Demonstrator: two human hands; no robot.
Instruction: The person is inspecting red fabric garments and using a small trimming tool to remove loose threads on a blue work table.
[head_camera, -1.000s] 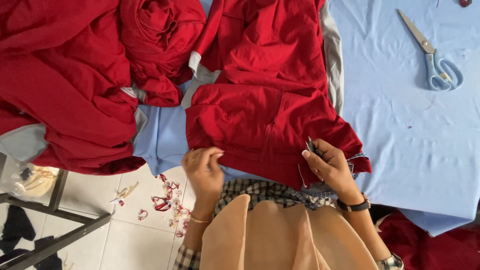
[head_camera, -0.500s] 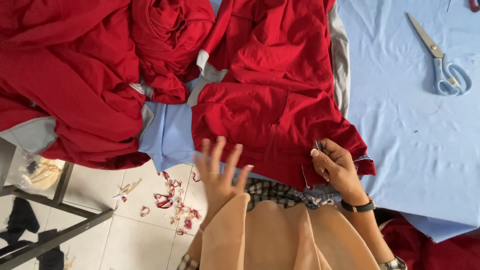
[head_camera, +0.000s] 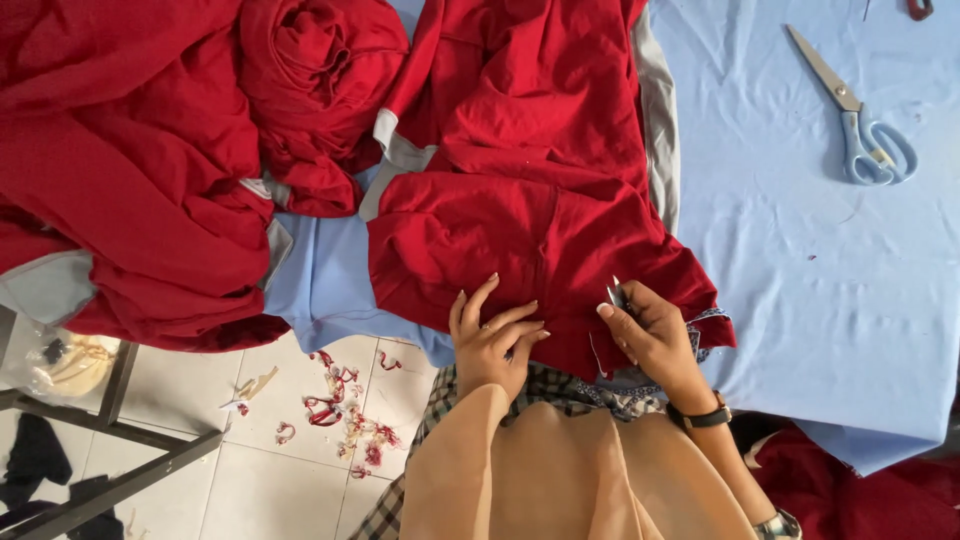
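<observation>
Matt red cloth garment (head_camera: 530, 240), smooth blue cloth table cover (head_camera: 800, 260), metal scissors (head_camera: 850, 110).

The left hand (head_camera: 492, 335) has changed most. 1 second ago it was bunched at the near edge of the red garment (head_camera: 530, 225), fingers curled on the cloth. Half a second ago it was lifted off, with 5 fingers spread in the air. Now it lies flat on the red cloth again, fingers fanned out and pointing far and to the right, closer to the right hand (head_camera: 650, 330) than before. The right hand has barely shifted; it still pinches the small metal snips (head_camera: 616, 292) at the garment's near right edge.
</observation>
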